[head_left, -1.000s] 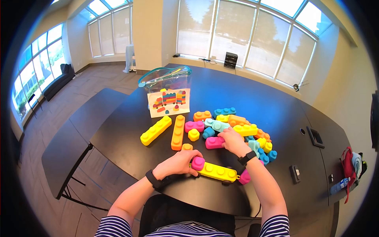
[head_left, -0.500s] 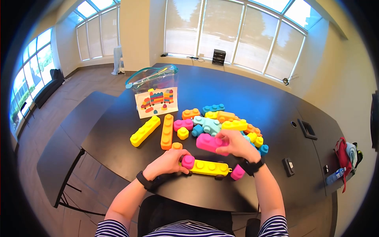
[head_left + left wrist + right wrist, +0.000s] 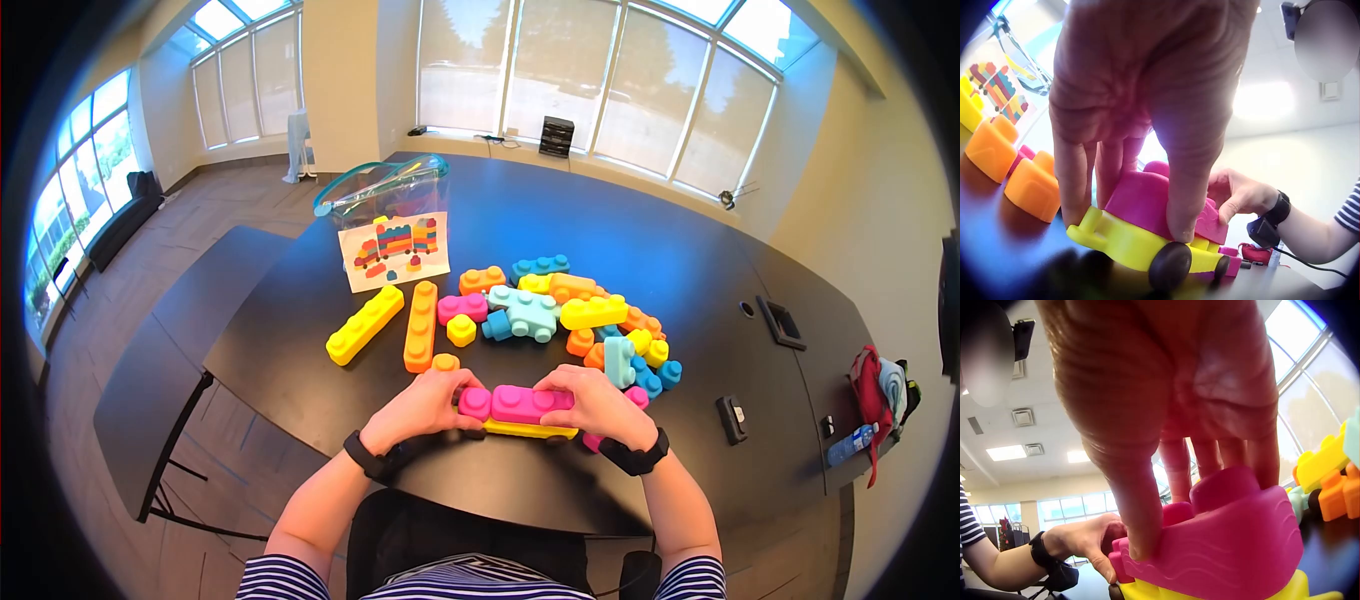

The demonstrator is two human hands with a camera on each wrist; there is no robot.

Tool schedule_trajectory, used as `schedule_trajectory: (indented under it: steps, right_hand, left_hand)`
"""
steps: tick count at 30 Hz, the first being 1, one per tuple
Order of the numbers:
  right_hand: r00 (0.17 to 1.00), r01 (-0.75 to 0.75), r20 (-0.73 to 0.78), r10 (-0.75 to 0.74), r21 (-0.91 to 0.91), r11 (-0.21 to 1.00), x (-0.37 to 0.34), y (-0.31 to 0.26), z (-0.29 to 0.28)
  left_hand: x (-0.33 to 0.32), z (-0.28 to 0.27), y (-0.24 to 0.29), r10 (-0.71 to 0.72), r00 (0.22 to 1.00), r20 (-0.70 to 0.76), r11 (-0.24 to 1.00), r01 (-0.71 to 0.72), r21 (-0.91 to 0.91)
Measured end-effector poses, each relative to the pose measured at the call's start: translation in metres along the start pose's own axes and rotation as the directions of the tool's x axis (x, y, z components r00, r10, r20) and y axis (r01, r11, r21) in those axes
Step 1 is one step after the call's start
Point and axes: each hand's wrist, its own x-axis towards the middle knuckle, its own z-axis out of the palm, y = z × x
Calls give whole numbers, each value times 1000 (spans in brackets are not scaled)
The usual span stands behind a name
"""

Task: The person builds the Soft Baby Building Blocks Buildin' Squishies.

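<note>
The left hand point(image 3: 425, 408) curls thumb and fingers around a small pink block point(image 3: 475, 403) at the nine o'clock end of a yellow wheeled base point(image 3: 528, 430), near the dark table's point(image 3: 300, 330) six o'clock edge. The right hand point(image 3: 606, 405), partly closed, pinches a longer pink block point(image 3: 522, 404) over the base; I cannot tell whether it is fully seated. Loose blocks point(image 3: 594, 313) lie toward one o'clock.

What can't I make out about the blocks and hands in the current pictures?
Head: the top of the yellow wheeled base, covered by the long pink block.
Head: the long pink block's right end, behind the right hand.
Left wrist: part of the small pink block, behind the left hand.
Right wrist: the yellow wheeled base's lower part, cut off by the bottom edge.
</note>
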Motion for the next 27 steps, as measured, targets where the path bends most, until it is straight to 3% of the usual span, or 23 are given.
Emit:
schedule_trajectory:
  steps: [27]
  right_hand:
    - [996, -32, -86, 28, -39, 999, -2, 1, 18]
  left_hand:
    - [6, 0, -11, 26, 1000, 16, 999, -26, 37]
